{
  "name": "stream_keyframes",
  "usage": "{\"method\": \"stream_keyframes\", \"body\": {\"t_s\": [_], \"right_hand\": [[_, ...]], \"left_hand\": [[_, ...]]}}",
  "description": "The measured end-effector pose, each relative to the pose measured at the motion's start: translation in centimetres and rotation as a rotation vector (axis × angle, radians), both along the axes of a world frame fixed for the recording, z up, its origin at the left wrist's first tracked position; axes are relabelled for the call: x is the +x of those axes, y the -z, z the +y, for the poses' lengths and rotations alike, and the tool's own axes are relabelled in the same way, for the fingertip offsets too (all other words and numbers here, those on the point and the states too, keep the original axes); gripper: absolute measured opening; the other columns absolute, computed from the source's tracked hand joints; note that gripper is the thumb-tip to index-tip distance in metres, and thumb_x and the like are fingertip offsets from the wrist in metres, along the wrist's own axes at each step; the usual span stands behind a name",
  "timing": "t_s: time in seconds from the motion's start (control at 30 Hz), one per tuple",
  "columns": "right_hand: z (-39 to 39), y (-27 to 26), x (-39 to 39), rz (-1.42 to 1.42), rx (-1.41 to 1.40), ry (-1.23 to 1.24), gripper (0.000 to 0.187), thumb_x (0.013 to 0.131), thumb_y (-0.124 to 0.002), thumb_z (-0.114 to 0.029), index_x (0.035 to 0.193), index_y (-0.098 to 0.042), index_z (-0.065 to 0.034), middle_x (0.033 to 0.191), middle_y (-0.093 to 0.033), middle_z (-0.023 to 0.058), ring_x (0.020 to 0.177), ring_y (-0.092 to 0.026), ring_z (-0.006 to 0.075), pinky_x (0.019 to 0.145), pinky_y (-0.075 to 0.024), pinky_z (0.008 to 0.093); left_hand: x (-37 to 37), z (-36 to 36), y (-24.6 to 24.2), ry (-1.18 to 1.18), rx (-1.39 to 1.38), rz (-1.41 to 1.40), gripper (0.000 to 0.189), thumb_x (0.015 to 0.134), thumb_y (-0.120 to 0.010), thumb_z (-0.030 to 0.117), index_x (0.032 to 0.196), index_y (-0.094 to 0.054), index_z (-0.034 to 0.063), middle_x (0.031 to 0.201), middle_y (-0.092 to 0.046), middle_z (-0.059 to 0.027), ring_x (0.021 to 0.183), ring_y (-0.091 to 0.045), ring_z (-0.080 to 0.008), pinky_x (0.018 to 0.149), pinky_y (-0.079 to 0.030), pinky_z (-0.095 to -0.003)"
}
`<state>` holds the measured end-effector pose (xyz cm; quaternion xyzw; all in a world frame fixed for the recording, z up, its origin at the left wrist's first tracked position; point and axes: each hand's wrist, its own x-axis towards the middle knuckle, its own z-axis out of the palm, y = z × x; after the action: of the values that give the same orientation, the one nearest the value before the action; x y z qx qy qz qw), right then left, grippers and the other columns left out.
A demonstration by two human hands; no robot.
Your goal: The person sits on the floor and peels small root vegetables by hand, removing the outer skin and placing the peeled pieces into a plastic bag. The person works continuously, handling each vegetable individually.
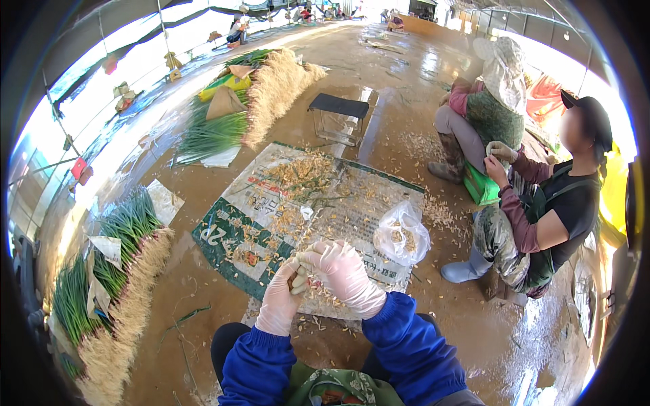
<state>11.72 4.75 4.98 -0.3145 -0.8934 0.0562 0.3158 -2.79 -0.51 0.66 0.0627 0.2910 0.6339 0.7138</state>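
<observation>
My left hand (281, 299) and my right hand (350, 279) wear thin whitish gloves and meet at the fingertips. Their fingers are bent and pinched together; whether a small thing sits between them is hidden. Below them a printed plastic sheet (244, 205) lies on the wet floor. A heap of dry, tan husks (302, 172) with green leaf scraps covers its far part. Right of my hands, an open translucent plastic bag (401, 223) rests on the sheet, with small pale pieces (404, 238) inside. Some reddish scraps lie under my right wrist.
Bundled green onions with pale roots lie left, in a near row (117, 264) and a far row (254, 101). A black-topped stool (339, 106) stands beyond the sheet. At right sit a person in a dark cap (563, 203) and another in a pale hood (495, 106).
</observation>
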Motion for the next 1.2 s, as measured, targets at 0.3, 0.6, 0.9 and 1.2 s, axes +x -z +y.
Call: {"method": "stream_keyframes", "body": {"t_s": [0.3, 0.6, 0.9, 1.2], "right_hand": [[-0.5, 0.9, -0.9, -0.251, 0.170, 0.089, 0.019, 0.074, -0.058, -0.015, 0.093, -0.064, -0.0167, 0.078, -0.056, 0.0013, 0.074, -0.059, 0.0221, 0.067, -0.0461, 0.0348], [-0.4, 0.8, -0.9, -0.196, 0.200, 0.024, 0.018, 0.074, -0.059, -0.018, 0.091, -0.065, -0.0179, 0.076, -0.055, 0.0010, 0.074, -0.058, 0.0209, 0.066, -0.0458, 0.0349], [0.0, 1.6, -1.0, 0.097, 0.121, -0.020, 0.017, 0.076, -0.067, -0.025, 0.090, -0.066, -0.0166, 0.076, -0.057, 0.0019, 0.073, -0.057, 0.0234, 0.066, -0.0461, 0.0357], [0.7, 1.6, -0.7, 0.072, 0.036, -0.051, 0.023, 0.075, -0.065, -0.017, 0.098, -0.065, -0.0123, 0.078, -0.057, 0.0015, 0.076, -0.059, 0.0232, 0.068, -0.0454, 0.0351]], "left_hand": [[-0.4, -0.1, 0.5, -0.042, 0.063, 0.128, 0.008, 0.089, -0.052, 0.009, 0.081, -0.050, 0.0066, 0.064, -0.045, 0.0016, 0.048, -0.033, -0.0049, 0.041, -0.025, -0.0188], [0.0, -0.2, -0.2, -0.117, 0.047, 0.422, 0.010, 0.088, -0.046, 0.008, 0.079, -0.051, 0.0117, 0.059, -0.040, 0.0056, 0.044, -0.029, -0.0030, 0.041, -0.019, -0.0192], [0.6, -0.1, -0.1, -0.214, 0.148, 0.564, 0.007, 0.088, -0.049, 0.011, 0.082, -0.052, 0.0111, 0.061, -0.039, 0.0073, 0.049, -0.031, -0.0014, 0.044, -0.021, -0.0181], [0.3, 0.1, -0.1, -0.173, 0.136, 0.461, 0.004, 0.087, -0.051, 0.011, 0.086, -0.055, 0.0095, 0.065, -0.044, 0.0058, 0.051, -0.033, -0.0017, 0.044, -0.023, -0.0174]]}}
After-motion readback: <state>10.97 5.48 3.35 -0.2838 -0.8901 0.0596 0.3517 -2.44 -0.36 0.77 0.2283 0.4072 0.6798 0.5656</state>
